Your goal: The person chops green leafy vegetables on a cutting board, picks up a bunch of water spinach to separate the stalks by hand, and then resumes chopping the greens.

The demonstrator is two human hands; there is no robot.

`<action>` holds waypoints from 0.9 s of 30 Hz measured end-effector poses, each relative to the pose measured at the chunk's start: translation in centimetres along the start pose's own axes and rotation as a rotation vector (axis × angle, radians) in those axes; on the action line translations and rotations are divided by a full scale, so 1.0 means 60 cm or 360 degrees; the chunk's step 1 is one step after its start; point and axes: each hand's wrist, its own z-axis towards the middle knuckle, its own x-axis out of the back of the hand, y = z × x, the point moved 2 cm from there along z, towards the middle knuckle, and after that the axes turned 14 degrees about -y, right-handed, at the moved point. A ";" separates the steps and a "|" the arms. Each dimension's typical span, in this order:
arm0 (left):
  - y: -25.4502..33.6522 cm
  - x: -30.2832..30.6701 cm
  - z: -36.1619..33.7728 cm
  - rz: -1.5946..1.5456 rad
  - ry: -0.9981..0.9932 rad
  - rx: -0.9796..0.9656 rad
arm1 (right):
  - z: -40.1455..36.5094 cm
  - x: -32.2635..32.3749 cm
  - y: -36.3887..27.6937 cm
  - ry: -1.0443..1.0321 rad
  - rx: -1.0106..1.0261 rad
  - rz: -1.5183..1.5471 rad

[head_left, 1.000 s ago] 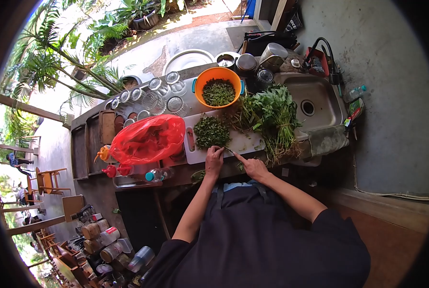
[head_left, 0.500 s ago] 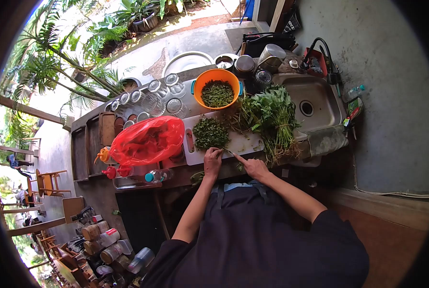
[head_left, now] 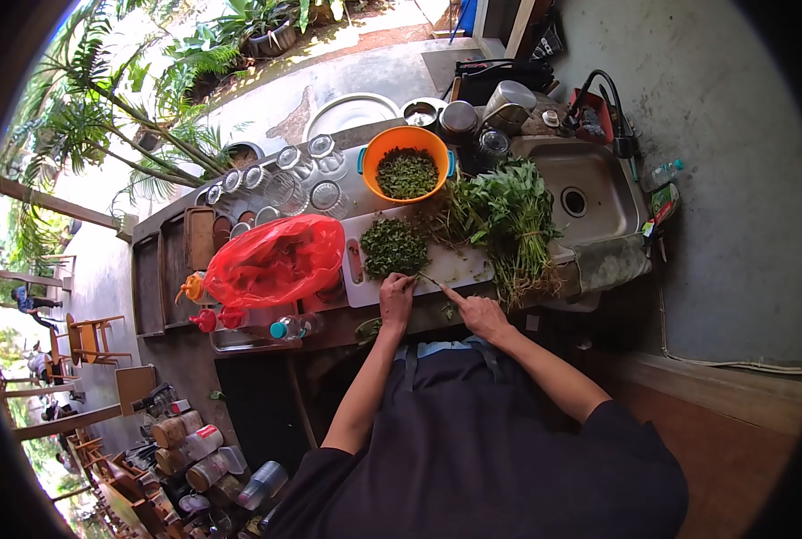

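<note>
Chopped greens (head_left: 395, 248) lie in a heap on a white cutting board (head_left: 365, 294). My left hand (head_left: 396, 302) is at the board's front edge just below the heap, fingers pinched on a small green stem. Close on its right, my right hand (head_left: 478, 314) grips a knife (head_left: 434, 283), index finger along it, blade pointing toward the left hand. More chopped greens fill an orange bowl (head_left: 430, 141) behind the board. A large bunch of leafy greens with roots (head_left: 519, 225) rests over the board's right side.
A red plastic bag (head_left: 275, 260) and a bottle with a teal cap (head_left: 295, 328) are left of the board. Glass jars (head_left: 327, 198) stand behind the bag. To the right is a metal sink (head_left: 590, 171); steel pots (head_left: 458, 118) stand at the back.
The view has shifted very slightly. Both hands keep nearly the same place and grip, with only tiny movements at the board's front edge.
</note>
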 end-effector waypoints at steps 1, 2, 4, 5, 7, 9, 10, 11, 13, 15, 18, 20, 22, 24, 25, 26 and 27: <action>-0.003 -0.001 0.001 -0.0001 -0.0022 0.0012 | 0.001 0.002 -0.004 0.0001 -0.0005 0.0002; -0.004 -0.002 0.001 -0.0002 -0.0025 0.0008 | 0.003 0.004 -0.007 -0.0033 -0.0017 -0.0023; -0.005 -0.002 0.002 -0.0013 -0.0019 0.0006 | 0.007 0.007 -0.014 -0.0067 -0.0027 -0.0050; -0.005 -0.002 0.001 -0.0014 -0.0021 0.0006 | 0.008 0.008 -0.017 -0.0073 -0.0027 -0.0051; -0.006 -0.003 0.002 -0.0009 -0.0022 0.0000 | 0.009 0.010 -0.019 -0.0081 -0.0026 -0.0055; -0.006 -0.001 0.002 -0.0013 -0.0026 0.0005 | 0.011 0.014 -0.023 -0.0089 -0.0029 -0.0081; -0.003 0.000 0.002 -0.0017 -0.0033 0.0006 | 0.010 0.017 -0.025 -0.0093 -0.0025 -0.0083; -0.001 0.001 0.001 -0.0019 -0.0031 0.0012 | 0.009 0.019 -0.027 -0.0108 -0.0039 -0.0096; 0.004 0.006 0.001 0.0032 -0.0032 -0.0008 | 0.010 0.017 -0.027 -0.0126 -0.0049 -0.0111; 0.006 0.007 0.001 0.0010 -0.0028 -0.0001 | 0.014 0.005 -0.023 -0.0097 -0.0037 -0.0123; 0.004 0.007 0.001 -0.0003 -0.0024 -0.0005 | 0.029 -0.019 -0.012 -0.0042 -0.0026 -0.0186; 0.005 0.007 0.001 0.0004 -0.0022 -0.0015 | 0.040 -0.034 0.000 -0.0017 -0.0014 -0.0182; 0.003 0.005 0.001 -0.0011 -0.0040 0.0017 | 0.041 -0.040 0.007 0.0012 -0.0012 -0.0174; 0.003 0.002 0.002 -0.0019 -0.0031 0.0008 | 0.040 -0.039 0.010 0.0062 0.0045 -0.0129; 0.002 0.004 0.001 -0.0026 -0.0018 0.0005 | 0.037 -0.037 0.009 0.0065 0.0047 -0.0126; 0.000 0.004 0.002 -0.0023 -0.0018 0.0004 | 0.032 -0.035 0.011 0.0005 0.0023 -0.0104; -0.001 0.004 0.002 -0.0037 -0.0015 0.0013 | 0.027 -0.036 0.014 -0.0057 -0.0003 -0.0082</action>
